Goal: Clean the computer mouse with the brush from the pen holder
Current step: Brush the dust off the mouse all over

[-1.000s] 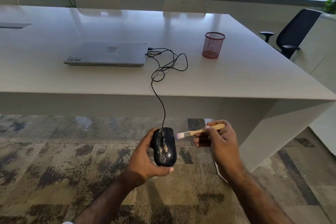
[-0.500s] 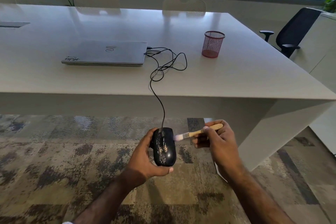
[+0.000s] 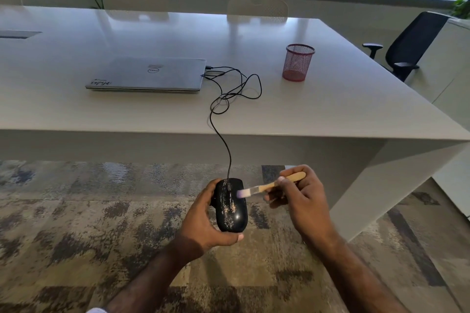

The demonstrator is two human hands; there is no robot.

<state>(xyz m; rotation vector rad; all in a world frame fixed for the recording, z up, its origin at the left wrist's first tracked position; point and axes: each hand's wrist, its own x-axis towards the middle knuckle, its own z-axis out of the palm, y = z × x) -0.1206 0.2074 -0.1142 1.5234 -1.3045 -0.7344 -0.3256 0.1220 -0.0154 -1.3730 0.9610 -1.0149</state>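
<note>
- The computer mouse (image 3: 231, 207) sits in my left hand (image 3: 203, 221), held out in front of the table's edge and above the carpet (image 3: 76, 211). My fingers wrap its left side and my thumb closes under its near end, so the grip is firm. Its black top is speckled with pale dust, thickest down the middle and left.
- My right hand (image 3: 302, 201) pinches the wooden handle of the brush (image 3: 269, 187) between fingertips and thumb. The bristles now lie against the mouse's upper right shoulder, just beside the wheel.
- What has changed: a second ago the bristle tip stood just off the right flank of the mouse; half a second ago it was at the edge; now it overlaps the shell. So the stroke has moved onto the surface. The mouse itself has barely shifted in my left hand.
- What that means, as I judge it: the cleaning is under way but early. The dust streaks look much the same, so most of the top is yet to be swept, and I'd need to work the brush leftward across the middle.
- The cable (image 3: 223, 140) runs from the mouse's front up over the edge, loops loosely, and reaches the closed laptop (image 3: 147, 76). It hangs slack, so tilting the mouse should not tug it.
- The red mesh pen holder (image 3: 298, 62) stands upright on the table (image 3: 356, 109), well to the right of the laptop; nothing shows above its rim.
</note>
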